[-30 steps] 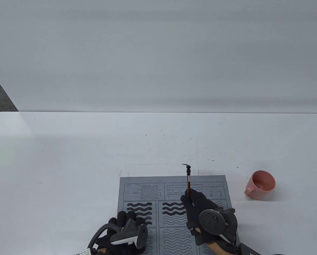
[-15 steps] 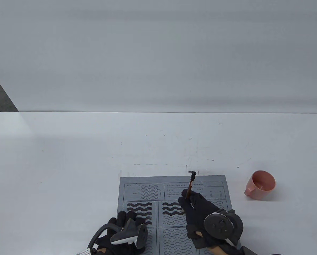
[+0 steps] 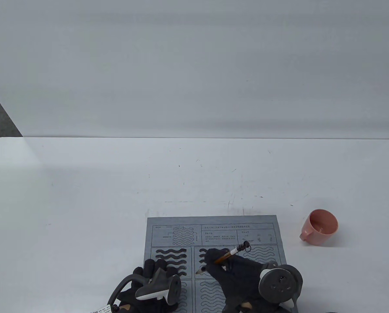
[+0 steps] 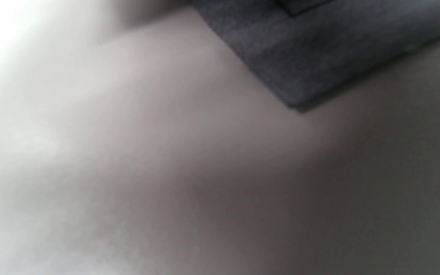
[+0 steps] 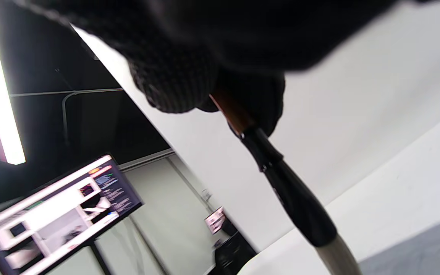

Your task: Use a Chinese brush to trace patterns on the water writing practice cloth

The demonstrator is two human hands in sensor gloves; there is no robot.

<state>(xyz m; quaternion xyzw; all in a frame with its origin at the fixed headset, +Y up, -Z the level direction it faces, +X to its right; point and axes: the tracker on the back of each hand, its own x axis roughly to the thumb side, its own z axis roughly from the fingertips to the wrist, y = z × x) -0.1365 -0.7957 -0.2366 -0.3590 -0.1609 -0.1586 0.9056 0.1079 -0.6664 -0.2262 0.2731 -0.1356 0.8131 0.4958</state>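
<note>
The grey practice cloth (image 3: 175,225) lies at the table's front edge, printed with panels of wave outlines; several top waves in the left panel (image 3: 172,252) are dark and wet. My right hand (image 3: 219,259) grips the brown-handled brush (image 3: 232,252), which slants with its looped end up-right and its pale tip (image 3: 200,270) down-left over the middle panel. In the right wrist view my gloved fingers (image 5: 189,76) hold the handle above the black ferrule (image 5: 288,191). My left hand (image 3: 152,269) rests on the cloth's lower left. The left wrist view shows a cloth corner (image 4: 319,49).
A pink cup (image 3: 320,226) stands on the white table (image 3: 83,195) to the right of the cloth, handle toward the left. A white wall panel rises behind the table's far edge.
The brush has tipped from near upright to a low slant, its looped end swinging down and right. My right hand has moved toward me and left. The left hand has not moved.
</note>
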